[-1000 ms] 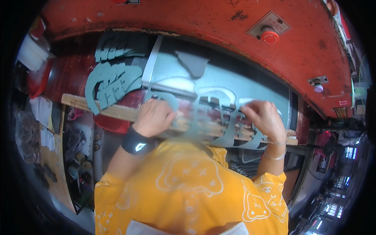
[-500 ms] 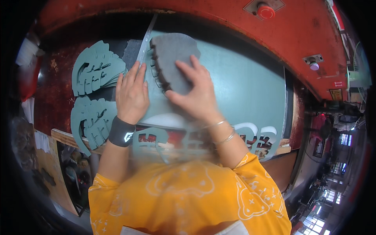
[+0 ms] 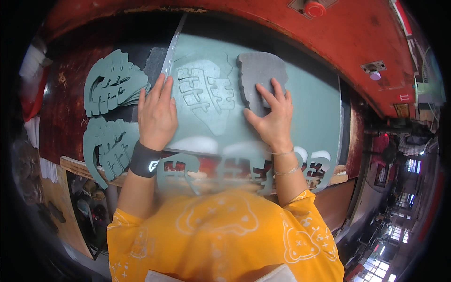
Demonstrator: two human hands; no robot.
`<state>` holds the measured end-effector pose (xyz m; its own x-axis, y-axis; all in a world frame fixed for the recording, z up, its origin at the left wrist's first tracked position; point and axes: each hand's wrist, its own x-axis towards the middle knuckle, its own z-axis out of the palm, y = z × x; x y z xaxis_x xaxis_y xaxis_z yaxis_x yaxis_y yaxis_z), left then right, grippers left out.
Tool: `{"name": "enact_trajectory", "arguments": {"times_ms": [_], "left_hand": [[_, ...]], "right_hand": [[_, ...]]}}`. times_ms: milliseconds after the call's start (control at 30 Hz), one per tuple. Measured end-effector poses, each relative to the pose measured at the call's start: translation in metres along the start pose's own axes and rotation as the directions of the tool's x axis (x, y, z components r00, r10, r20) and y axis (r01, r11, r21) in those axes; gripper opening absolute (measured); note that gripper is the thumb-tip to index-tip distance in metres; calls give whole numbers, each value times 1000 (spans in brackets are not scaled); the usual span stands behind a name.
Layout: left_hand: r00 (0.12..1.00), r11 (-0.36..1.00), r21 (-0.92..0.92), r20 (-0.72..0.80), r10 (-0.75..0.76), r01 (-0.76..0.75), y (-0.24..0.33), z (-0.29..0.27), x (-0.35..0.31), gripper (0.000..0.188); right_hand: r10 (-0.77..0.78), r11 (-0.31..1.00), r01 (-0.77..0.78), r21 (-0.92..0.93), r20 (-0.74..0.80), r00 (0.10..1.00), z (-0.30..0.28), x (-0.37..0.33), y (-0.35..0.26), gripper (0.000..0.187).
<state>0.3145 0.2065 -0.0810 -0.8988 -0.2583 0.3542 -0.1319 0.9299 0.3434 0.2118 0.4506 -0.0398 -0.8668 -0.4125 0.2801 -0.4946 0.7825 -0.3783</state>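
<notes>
My right hand (image 3: 276, 117) grips a thick grey-topped cutting die (image 3: 264, 68), its thumb at the near left edge and its fingers spread over the top. The die stands on a grey-green sheet (image 3: 312, 110). To its left, a curved outline with several inner slots (image 3: 206, 94) is marked into the sheet; whether it is cut right through, I cannot tell. My left hand (image 3: 158, 117) lies flat with fingers stretched at the sheet's left edge, holding nothing. Beside it are two piles of slotted grey-green cut pieces, one farther (image 3: 115, 77) and one nearer (image 3: 109, 141).
A red machine body (image 3: 347, 42) spans the far side, with a red push button (image 3: 314, 8) and a pale knob (image 3: 375, 75). A narrow metal strip (image 3: 175, 44) runs along the sheet's left side. Cut-out sheet remnants (image 3: 190, 163) hang over the near wooden edge (image 3: 75, 164).
My right hand has moved the cutting die to the right, uncovering the slotted outline in the sheet. My left hand has stayed nearly in place.
</notes>
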Motion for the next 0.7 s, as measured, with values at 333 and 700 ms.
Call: {"name": "enact_trajectory", "arguments": {"times_ms": [333, 700], "left_hand": [[999, 990, -138, -49, 11, -18, 10, -19, -8, 40], [972, 773, -619, 61, 225, -140, 82, -21, -133, 6]], "right_hand": [[31, 924, 0, 382, -76, 997, -23, -9, 39, 62], [160, 976, -183, 115, -955, 252, -181, 12, 184, 72]]}}
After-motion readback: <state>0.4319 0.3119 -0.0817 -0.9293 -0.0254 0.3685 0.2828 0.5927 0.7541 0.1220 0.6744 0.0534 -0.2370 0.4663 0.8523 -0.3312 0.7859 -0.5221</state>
